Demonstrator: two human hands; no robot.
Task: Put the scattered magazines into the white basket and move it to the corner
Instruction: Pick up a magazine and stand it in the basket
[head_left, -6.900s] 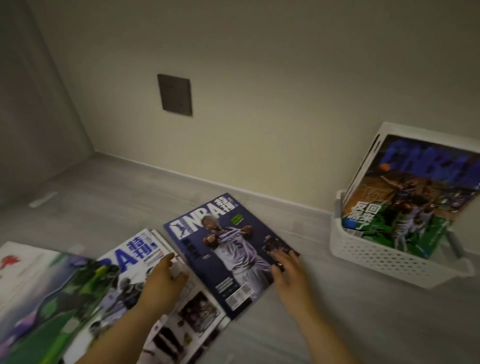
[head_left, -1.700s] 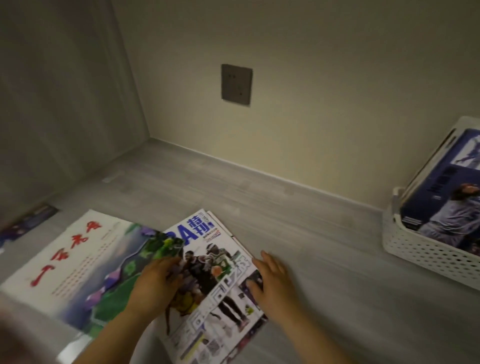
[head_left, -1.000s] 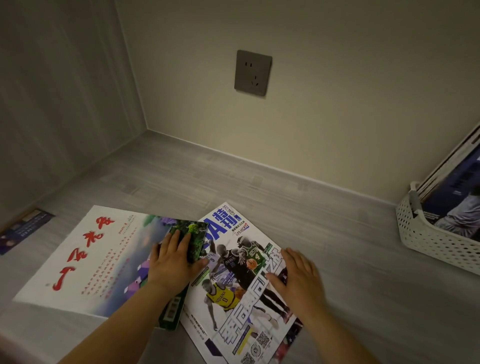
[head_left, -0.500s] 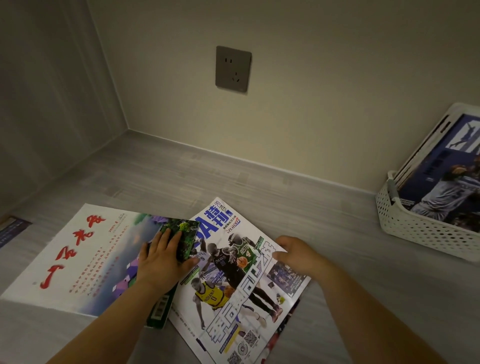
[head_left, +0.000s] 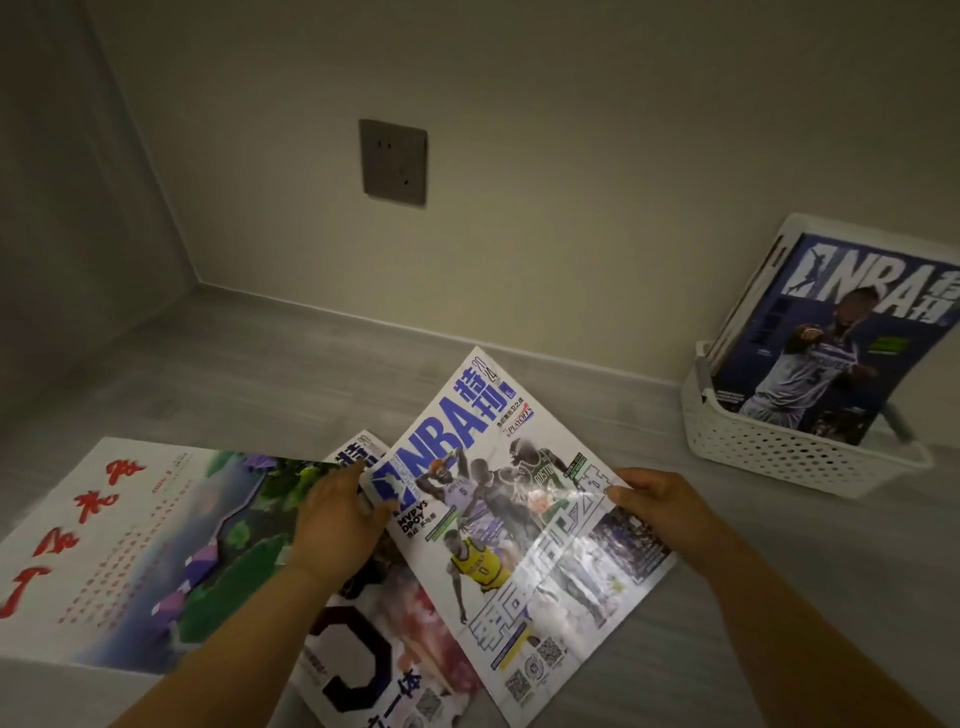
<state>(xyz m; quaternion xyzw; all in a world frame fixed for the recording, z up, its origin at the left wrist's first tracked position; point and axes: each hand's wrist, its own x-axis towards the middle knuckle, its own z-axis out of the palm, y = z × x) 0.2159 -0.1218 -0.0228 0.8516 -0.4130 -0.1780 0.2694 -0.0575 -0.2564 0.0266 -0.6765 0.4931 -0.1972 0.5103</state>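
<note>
A white-cover NBA magazine (head_left: 498, 499) is tilted up off the floor, held at both side edges. My left hand (head_left: 340, 519) grips its left edge and my right hand (head_left: 657, 506) grips its right edge. Under it lies another magazine (head_left: 374, 644) with a big dark letter on its cover. A large magazine with red characters and a green landscape (head_left: 135, 551) lies flat to the left. The white perforated basket (head_left: 779, 457) stands against the wall at the right, with a dark blue NBA magazine (head_left: 831, 338) upright inside it.
A grey wall socket (head_left: 393, 162) sits on the back wall. The room corner (head_left: 197, 283) lies at the far left, where the side wall meets the back wall. Bare grey floor (head_left: 311, 364) stretches between the magazines and the wall.
The white NBA magazine has come up off the pile, uncovering the magazine beneath. My left hand moved from the green magazine to the NBA magazine's left edge; my right hand grips its right edge.
</note>
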